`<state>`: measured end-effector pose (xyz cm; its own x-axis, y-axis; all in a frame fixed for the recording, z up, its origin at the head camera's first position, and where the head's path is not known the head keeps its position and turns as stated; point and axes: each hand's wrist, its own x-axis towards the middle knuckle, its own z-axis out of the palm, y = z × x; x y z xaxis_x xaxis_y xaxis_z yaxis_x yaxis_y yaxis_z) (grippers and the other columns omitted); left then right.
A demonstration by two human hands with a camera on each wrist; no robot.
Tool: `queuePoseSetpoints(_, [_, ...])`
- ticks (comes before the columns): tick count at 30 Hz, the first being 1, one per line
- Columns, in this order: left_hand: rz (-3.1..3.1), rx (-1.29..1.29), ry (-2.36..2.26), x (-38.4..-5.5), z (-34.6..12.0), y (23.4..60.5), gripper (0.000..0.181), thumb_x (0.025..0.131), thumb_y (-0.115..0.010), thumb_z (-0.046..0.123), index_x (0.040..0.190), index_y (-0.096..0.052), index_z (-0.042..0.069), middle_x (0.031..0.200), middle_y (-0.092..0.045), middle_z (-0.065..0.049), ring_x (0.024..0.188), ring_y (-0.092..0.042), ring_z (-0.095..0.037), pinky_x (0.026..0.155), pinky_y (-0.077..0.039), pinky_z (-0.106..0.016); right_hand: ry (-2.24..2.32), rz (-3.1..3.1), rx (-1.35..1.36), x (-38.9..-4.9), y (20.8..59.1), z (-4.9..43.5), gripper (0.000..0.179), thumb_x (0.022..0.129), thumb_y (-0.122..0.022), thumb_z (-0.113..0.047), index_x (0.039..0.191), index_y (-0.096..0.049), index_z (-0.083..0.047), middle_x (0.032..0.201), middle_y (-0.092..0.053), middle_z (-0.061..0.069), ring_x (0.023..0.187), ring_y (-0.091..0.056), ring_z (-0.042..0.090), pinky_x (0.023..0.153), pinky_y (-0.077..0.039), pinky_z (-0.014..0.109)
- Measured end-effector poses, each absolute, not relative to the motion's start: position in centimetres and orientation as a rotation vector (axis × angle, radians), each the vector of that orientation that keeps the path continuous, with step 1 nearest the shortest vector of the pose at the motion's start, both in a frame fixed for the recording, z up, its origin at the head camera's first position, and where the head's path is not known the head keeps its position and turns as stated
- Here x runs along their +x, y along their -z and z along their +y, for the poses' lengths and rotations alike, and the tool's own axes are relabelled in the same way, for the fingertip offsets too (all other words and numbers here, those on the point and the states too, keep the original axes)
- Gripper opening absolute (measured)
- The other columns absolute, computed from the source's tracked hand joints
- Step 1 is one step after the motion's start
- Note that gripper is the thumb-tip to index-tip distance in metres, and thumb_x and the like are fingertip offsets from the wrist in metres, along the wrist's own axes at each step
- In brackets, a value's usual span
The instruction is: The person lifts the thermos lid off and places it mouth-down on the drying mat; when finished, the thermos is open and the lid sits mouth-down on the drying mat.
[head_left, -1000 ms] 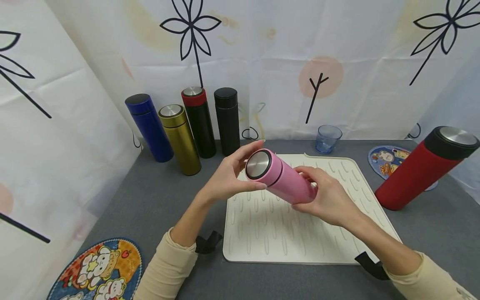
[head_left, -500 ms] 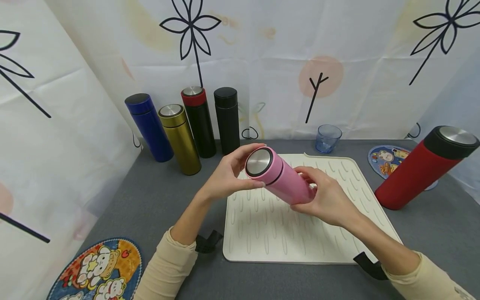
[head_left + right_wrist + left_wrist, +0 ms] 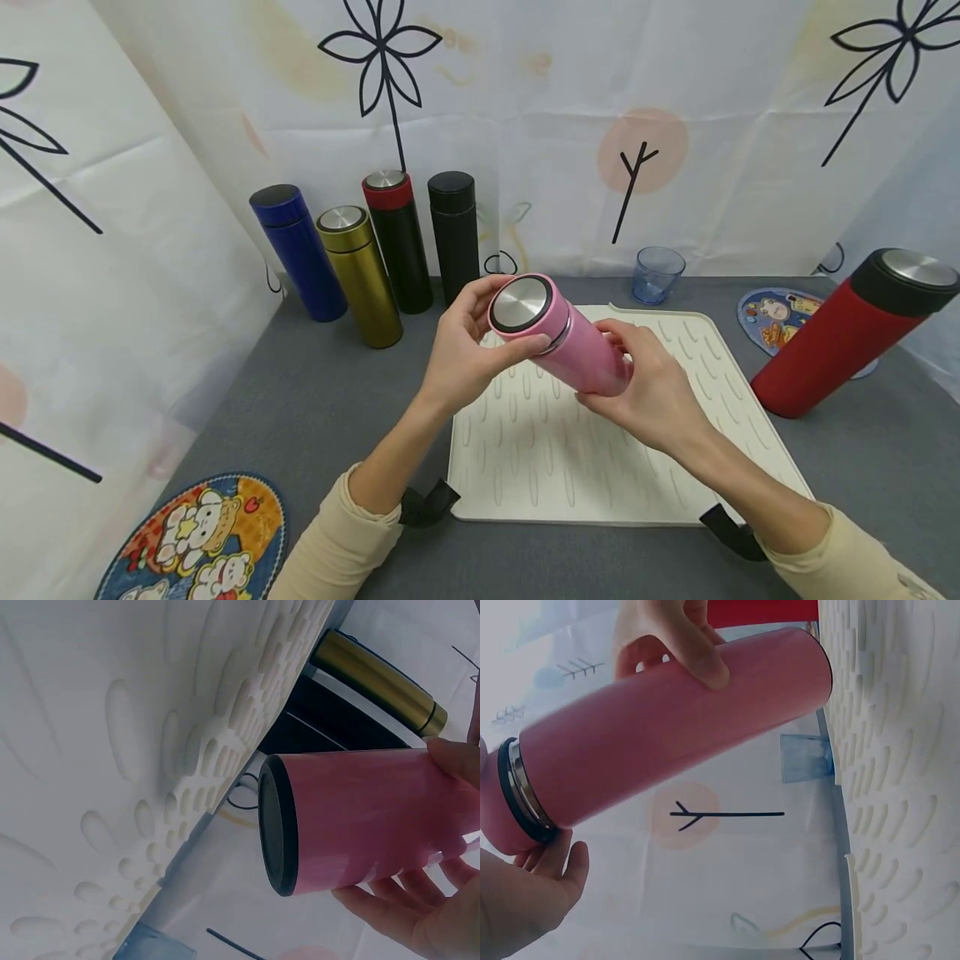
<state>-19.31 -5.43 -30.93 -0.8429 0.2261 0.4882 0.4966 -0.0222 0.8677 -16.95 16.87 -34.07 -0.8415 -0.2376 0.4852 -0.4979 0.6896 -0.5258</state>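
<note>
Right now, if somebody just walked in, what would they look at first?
It'd probably be the pink cylindrical bottle with a silver-topped lid, tilted between the person's left hand and right hand above the cream rectangular mat. Next might be the big red cylindrical bottle with a black lid, on the grey table right of the mat.
</note>
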Motion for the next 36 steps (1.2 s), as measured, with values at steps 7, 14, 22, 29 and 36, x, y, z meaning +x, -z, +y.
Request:
queuePoseSetpoints(7, [-1.94,-0.653,2.034,-18.8,-4.5,31.2,0.063,0.078,-0.074,-0.002,0.132,-0.044,-0.003,0.122,-0.057,-0.012,0.108,-0.057,-0.022,0.09,-0.049,-0.039,-0.881,-2.492,0.493,-16.9,34.4,16.5,0.078,0.059,-0.089,-0.006,0.126,-0.05,-0.004,0.11,-0.054,0.017,0.098,-0.053,0.031,0.074,-0.051,0.055])
queuePoseSetpoints(14, [-1.848,-0.579,2.013,-18.5,-3.5,31.8,0.068,0.077,-0.075,-0.001,0.137,-0.043,-0.002,0.126,-0.056,-0.01,0.11,-0.056,-0.022,0.092,-0.048,-0.035,-0.854,-2.429,0.449,-17.2,34.9,16.1,0.078,0.056,-0.091,-0.009,0.124,-0.051,-0.004,0.109,-0.054,0.018,0.096,-0.055,0.033,0.074,-0.05,0.055])
queuePoseSetpoints(22, [-1.992,-0.721,1.977,-19.0,-4.2,31.7,0.073,0.075,-0.077,-0.002,0.139,-0.043,0.001,0.13,-0.053,-0.009,0.115,-0.052,-0.019,0.096,-0.044,-0.033,-0.852,-2.431,0.467,-17.2,35.2,16.6,0.078,0.057,-0.09,-0.007,0.123,-0.05,-0.002,0.108,-0.053,0.019,0.095,-0.055,0.033,0.074,-0.051,0.055])
queuePoseSetpoints(29, [-2.002,-1.103,2.044,-20.4,-5.8,31.8,0.077,0.08,-0.077,0.014,0.143,-0.036,-0.004,0.14,-0.045,-0.013,0.124,-0.046,-0.023,0.103,-0.037,-0.038,-0.914,-2.465,0.496,-16.9,35.2,17.4,0.077,0.057,-0.09,-0.004,0.123,-0.05,-0.002,0.106,-0.053,0.016,0.097,-0.052,0.029,0.076,-0.049,0.053])
queuePoseSetpoints(36, [-2.059,-1.131,1.913,-20.7,-6.0,31.8,0.074,0.074,-0.078,0.005,0.139,-0.043,-0.003,0.132,-0.05,-0.012,0.119,-0.048,-0.022,0.1,-0.04,-0.039,-0.934,-2.474,0.523,-16.7,35.4,17.4,0.078,0.056,-0.091,-0.004,0.124,-0.05,-0.003,0.107,-0.054,0.014,0.097,-0.052,0.027,0.075,-0.051,0.051])
